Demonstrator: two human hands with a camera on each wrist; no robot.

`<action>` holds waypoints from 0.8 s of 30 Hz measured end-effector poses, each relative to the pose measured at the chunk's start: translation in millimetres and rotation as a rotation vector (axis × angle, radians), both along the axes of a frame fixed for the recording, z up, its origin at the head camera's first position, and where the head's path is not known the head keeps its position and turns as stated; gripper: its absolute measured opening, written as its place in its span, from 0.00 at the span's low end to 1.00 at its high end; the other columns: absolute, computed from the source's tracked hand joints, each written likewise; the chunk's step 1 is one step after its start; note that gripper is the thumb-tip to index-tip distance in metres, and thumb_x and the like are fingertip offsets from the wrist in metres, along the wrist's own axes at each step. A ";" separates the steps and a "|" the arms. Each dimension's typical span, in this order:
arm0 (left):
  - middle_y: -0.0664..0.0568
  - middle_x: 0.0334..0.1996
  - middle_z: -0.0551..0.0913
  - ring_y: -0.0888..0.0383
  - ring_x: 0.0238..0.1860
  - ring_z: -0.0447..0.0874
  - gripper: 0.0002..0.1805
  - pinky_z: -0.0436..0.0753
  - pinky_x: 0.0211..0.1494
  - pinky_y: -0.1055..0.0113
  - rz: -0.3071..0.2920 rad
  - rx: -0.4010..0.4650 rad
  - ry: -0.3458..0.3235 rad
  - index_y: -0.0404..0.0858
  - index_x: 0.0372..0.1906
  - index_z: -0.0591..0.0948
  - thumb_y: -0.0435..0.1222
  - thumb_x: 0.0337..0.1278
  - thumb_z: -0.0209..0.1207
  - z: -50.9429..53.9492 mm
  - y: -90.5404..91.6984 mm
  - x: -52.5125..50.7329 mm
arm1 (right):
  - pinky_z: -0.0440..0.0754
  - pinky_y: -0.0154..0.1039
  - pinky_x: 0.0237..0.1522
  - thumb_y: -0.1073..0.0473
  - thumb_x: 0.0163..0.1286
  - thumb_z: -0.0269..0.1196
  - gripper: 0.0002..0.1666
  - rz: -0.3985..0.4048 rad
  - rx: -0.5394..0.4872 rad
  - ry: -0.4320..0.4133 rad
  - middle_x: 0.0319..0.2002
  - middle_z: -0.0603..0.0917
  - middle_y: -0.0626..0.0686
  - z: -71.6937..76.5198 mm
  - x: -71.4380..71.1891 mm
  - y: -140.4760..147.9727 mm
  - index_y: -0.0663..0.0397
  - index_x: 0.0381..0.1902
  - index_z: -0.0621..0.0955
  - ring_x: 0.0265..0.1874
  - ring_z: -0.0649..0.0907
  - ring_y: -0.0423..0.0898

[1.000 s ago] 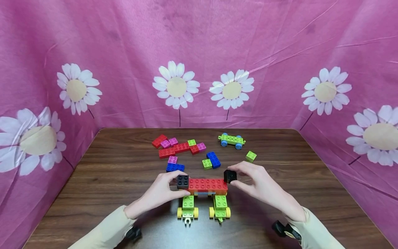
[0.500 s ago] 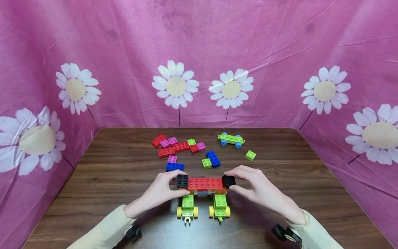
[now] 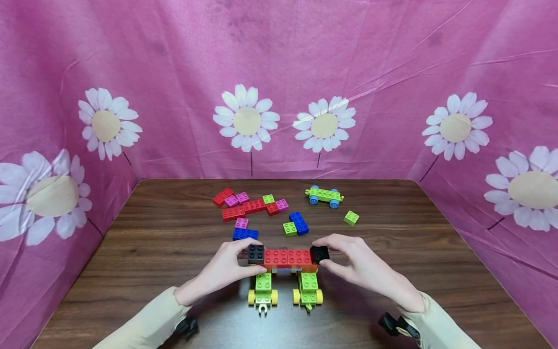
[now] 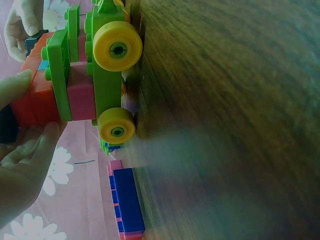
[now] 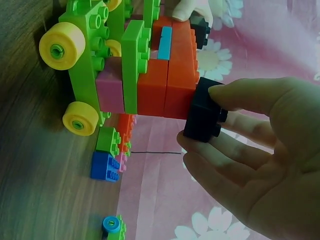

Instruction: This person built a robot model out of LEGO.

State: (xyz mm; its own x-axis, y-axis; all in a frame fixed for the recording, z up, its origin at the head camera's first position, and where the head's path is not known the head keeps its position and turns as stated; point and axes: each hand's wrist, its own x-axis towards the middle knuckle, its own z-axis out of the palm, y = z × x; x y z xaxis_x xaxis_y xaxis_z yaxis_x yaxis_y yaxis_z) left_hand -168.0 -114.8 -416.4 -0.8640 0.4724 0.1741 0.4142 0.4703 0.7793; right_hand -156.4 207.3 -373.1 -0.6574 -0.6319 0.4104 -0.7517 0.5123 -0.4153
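Note:
A toy-brick build stands on two green wheeled bases with yellow wheels (image 4: 118, 46), its top a row of red bricks (image 3: 287, 258). My left hand (image 3: 226, 266) grips its left end, thumb on the near side and fingers on the far side. One black brick (image 3: 255, 254) sits there on top, studs up. At the other end my right hand (image 3: 357, 261) pinches a second black brick (image 5: 204, 110) between thumb and fingers. That brick meets the top of the red row at a slight tilt; whether its studs are engaged I cannot tell. Pink bricks (image 5: 110, 90) show lower in the build.
Behind the build lie loose red bricks (image 3: 233, 213), pink bricks (image 3: 241, 223), blue bricks (image 3: 299, 223) and a green brick (image 3: 351, 217). A green car base (image 3: 324, 195) with blue wheels stands farther back. A flowered pink cloth (image 3: 279, 58) hangs behind the wooden table (image 3: 174, 232).
My right hand has brought its black brick left and down, from just above the red row's right end onto it. My left hand has kept its grip without visibly moving.

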 end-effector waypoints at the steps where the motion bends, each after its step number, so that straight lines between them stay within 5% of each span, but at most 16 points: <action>1: 0.59 0.40 0.88 0.64 0.43 0.85 0.23 0.84 0.49 0.70 0.000 -0.001 0.001 0.45 0.52 0.82 0.48 0.52 0.71 -0.1 0.0 0.0 | 0.87 0.39 0.45 0.67 0.59 0.71 0.23 0.007 -0.001 0.007 0.45 0.88 0.45 0.0 -0.5 -0.4 0.50 0.53 0.81 0.43 0.87 0.38; 24: 0.58 0.40 0.89 0.62 0.42 0.86 0.24 0.84 0.48 0.69 0.013 0.004 0.035 0.42 0.52 0.83 0.47 0.51 0.72 -1.6 0.7 0.0 | 0.86 0.34 0.45 0.63 0.58 0.73 0.21 -0.008 0.035 -0.010 0.45 0.87 0.45 4.3 -1.6 -3.8 0.53 0.51 0.84 0.44 0.86 0.39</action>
State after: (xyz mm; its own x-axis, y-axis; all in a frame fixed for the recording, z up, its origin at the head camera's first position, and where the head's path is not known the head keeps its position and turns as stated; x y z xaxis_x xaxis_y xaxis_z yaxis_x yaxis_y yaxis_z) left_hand -168.0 -114.1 -418.0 -0.8636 0.4602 0.2062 0.4350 0.4730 0.7662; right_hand -158.0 203.5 -368.8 -0.6666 -0.6406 0.3811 -0.7433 0.5327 -0.4047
